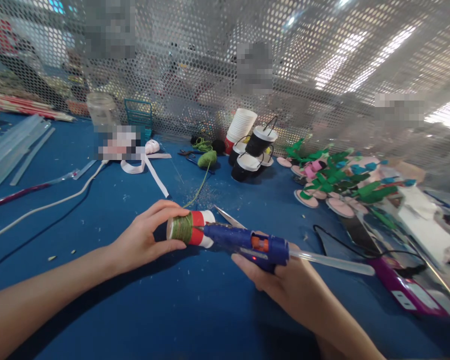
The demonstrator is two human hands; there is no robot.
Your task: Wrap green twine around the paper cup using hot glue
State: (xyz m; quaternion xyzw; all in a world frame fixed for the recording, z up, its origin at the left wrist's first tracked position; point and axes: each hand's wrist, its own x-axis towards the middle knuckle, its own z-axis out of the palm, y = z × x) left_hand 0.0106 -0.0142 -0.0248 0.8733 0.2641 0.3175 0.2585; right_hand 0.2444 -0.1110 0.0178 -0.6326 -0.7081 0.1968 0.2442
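My left hand grips a paper cup lying on its side, red and white, with green yarn wound round one end. A strand runs from it to a green yarn ball farther back. My right hand is closed round a blue hot glue gun. Its nozzle points left and meets the red band beside the yarn; whether it touches cannot be made out. A clear glue stick sticks out of its rear, and a small red light glows. Behind the gun, a pointed metal blade shows partly.
Stacked white cups and black-wrapped cups with handles stand at the back. Green paper plants on pink discs and a purple power strip lie right. White ribbon, a white cable and glue sticks lie left.
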